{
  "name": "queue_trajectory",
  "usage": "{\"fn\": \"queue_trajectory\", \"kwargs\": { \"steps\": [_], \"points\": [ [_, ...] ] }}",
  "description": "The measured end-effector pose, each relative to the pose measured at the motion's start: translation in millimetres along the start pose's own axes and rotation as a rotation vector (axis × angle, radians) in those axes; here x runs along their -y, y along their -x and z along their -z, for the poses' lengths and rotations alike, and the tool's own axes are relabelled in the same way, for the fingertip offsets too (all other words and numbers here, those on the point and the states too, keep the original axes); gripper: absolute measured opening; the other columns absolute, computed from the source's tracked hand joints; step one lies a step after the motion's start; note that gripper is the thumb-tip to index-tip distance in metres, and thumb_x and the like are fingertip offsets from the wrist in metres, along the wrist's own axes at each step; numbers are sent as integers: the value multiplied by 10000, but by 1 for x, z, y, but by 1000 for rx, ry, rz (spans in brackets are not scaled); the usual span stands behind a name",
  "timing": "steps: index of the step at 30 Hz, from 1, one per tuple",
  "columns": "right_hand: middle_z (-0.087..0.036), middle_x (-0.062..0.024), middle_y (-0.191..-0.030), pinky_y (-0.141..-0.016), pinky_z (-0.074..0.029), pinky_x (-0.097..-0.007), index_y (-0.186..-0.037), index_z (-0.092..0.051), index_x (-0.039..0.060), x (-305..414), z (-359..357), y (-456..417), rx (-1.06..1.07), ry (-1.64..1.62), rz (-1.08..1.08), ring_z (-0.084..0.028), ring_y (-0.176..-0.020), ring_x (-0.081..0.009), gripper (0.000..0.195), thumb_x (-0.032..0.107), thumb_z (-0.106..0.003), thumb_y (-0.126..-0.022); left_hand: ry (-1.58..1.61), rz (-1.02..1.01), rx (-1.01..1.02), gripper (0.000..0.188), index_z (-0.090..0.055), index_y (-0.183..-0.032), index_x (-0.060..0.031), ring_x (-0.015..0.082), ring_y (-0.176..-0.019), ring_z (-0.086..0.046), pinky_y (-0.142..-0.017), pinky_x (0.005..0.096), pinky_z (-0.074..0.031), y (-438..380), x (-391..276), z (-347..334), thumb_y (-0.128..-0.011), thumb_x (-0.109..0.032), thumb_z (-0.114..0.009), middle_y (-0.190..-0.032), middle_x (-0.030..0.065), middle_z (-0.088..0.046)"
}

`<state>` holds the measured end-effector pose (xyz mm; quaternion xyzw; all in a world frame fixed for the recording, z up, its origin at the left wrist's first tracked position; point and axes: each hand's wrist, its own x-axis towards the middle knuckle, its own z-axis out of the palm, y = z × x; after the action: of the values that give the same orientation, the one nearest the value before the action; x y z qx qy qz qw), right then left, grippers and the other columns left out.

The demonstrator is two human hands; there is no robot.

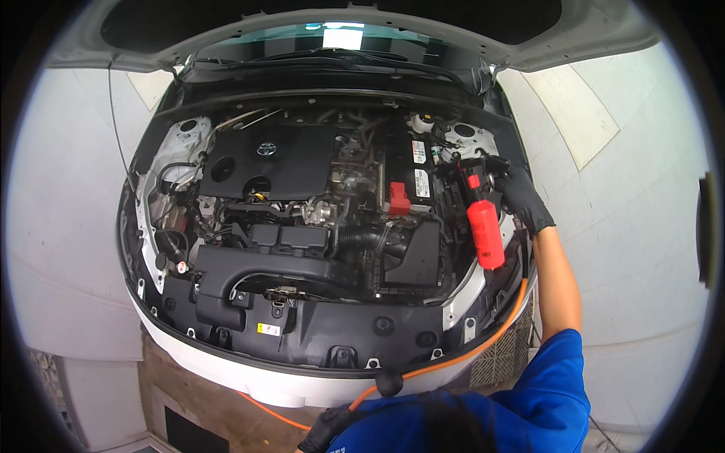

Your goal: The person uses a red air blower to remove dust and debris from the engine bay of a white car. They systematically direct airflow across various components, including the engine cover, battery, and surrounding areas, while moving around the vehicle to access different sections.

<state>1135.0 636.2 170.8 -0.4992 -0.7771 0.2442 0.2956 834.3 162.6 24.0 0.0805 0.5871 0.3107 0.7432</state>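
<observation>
My right hand (521, 198), in a black glove, holds a spray gun (474, 176) with a red bottle (485, 235) below its black head. The gun is over the engine bay's right side, beside the black battery (416, 153) and its red terminal cover (398, 199). An orange hose (518, 303) runs from near that hand along the car's front edge. At the bottom my left hand (327, 427), also black-gloved, is closed around the hose, partly hidden by the blue sleeve and shirt. A black ball-like piece (389, 383) sits on the hose.
The hood (578, 34) stands raised above the bay. A black engine cover (272, 164) and the air filter box (413, 257) lie in the middle. A thin prop rod or cable (116, 122) rises at the left. The white front bumper (272, 390) curves before me.
</observation>
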Motion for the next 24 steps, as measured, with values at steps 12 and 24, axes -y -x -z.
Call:
{"fn": "queue_trajectory", "kwargs": {
  "steps": [12, 24],
  "points": [
    [-583, -48, -623, -431, -350, -243, -860, -622, -21, 41, 40, 58, 17, -139, -387, -478, -477, -80, 216, 155, -553, -757, -104, -79, 28, 240, -634, -1023, -5, 103, -839, -587, -773, 240, -475, 6, 2, -4, -905, -204, -570, -908, 43, -650],
    [-484, 9, -590, -366, -303, -237, -1099, -586, 25, 62, 78, 111, 16, -173, -519, -409, -398, -74, 295, 140, -505, -840, -106, -98, 43, 224, -641, -943, -30, 83, -768, -557, -714, 226, -448, 3, 12, 0, -911, -233, -551, -841, 18, -627]
  ]
}}
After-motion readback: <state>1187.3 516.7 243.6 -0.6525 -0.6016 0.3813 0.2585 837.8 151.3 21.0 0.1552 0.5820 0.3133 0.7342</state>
